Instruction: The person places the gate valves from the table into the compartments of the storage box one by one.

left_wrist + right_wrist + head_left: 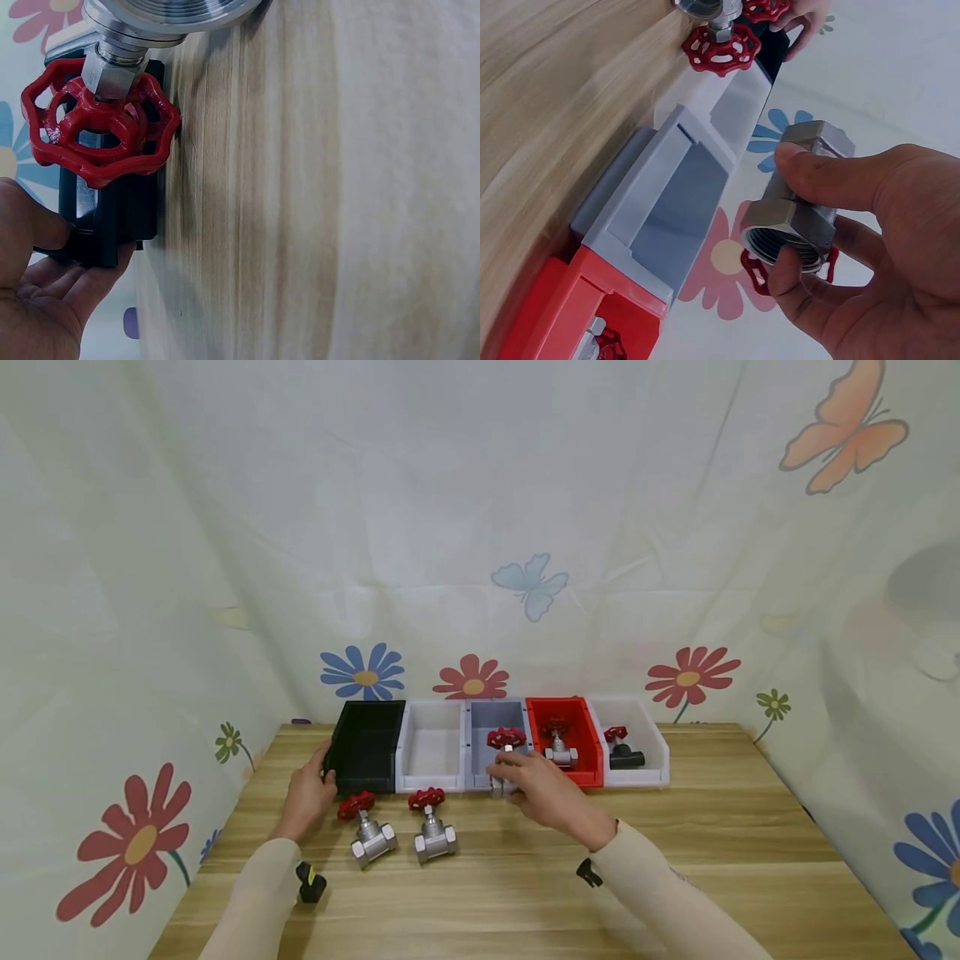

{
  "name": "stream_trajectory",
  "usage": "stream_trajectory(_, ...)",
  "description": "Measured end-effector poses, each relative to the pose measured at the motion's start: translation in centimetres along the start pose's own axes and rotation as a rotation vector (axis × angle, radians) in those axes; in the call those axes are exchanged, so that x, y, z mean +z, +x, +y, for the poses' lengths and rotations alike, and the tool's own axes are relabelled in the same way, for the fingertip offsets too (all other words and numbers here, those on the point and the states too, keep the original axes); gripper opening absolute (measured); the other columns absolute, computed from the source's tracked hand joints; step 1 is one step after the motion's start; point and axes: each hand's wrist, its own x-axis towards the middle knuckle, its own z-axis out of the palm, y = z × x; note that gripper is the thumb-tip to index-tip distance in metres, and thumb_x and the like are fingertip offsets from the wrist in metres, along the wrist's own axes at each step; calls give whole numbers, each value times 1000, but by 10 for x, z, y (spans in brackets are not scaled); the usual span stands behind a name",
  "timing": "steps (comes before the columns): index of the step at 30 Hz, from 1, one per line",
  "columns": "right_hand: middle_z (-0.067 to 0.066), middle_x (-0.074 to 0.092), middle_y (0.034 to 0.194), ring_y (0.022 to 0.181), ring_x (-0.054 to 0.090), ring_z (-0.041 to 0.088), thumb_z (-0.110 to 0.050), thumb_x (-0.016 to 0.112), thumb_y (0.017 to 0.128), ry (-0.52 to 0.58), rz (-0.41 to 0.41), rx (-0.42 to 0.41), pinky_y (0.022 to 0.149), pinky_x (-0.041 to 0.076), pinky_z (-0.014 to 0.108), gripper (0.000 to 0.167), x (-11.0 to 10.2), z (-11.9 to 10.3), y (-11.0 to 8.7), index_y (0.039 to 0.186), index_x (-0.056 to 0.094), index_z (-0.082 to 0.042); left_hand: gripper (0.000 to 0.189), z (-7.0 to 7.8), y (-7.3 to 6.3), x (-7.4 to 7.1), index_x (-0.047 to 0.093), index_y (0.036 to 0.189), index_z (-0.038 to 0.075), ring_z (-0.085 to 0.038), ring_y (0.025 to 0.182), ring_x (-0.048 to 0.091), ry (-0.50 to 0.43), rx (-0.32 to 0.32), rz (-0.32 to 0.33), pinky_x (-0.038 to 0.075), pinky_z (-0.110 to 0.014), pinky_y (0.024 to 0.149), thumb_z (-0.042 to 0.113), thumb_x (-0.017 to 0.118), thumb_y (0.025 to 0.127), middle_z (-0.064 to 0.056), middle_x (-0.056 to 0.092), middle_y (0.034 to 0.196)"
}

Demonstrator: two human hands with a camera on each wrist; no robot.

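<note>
My right hand (543, 789) holds a metal gate valve (799, 195) with a red handwheel (506, 738) over the grey bin (682, 210). Thumb and fingers grip its hexagonal-ended body, and one threaded opening shows in the right wrist view. At the left end of the row, my left hand (307, 789) pinches the side wall of the black bin (135, 217), thumb on the rim and fingers outside. Two similar valves lie on the table before the bins, one valve (372, 842) close to the left hand and another valve (435, 837) right of it.
A white bin (433, 743) stands between the black and grey ones. The red bin (588, 778) contains a valve (558, 753). In the rightmost white bin (645, 778) lies a black-bodied valve (626, 758) with a red handwheel. A flowered curtain (450, 635) hangs behind the wooden table (480, 902).
</note>
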Motion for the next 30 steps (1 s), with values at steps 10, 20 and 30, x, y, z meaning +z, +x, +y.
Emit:
stream_trajectory(10,5,60,138,121,59,26,-11,78,82,14,22,27,96,54,39,53,4,9,13,132,64,-20,59,0,-1,0,34,150,-1,-49,108,60,6,4,-5,45,-60,96,1,51,93,-40,54,128)
stream_trajectory(20,7,59,140,121,60,27,-10,75,85,10,14,40,102,49,45,51,3,16,29,133,63,-19,59,0,0,-1,34,150,0,-52,115,56,2,-5,-11,43,-61,99,1,51,94,-39,52,132)
stream_trajectory(30,6,58,141,119,61,25,-12,74,86,-20,22,48,100,51,41,50,8,26,46,134,62,-20,59,0,0,-1,34,150,0,-52,112,58,4,-1,-6,44,-61,97,1,50,94,-40,54,129)
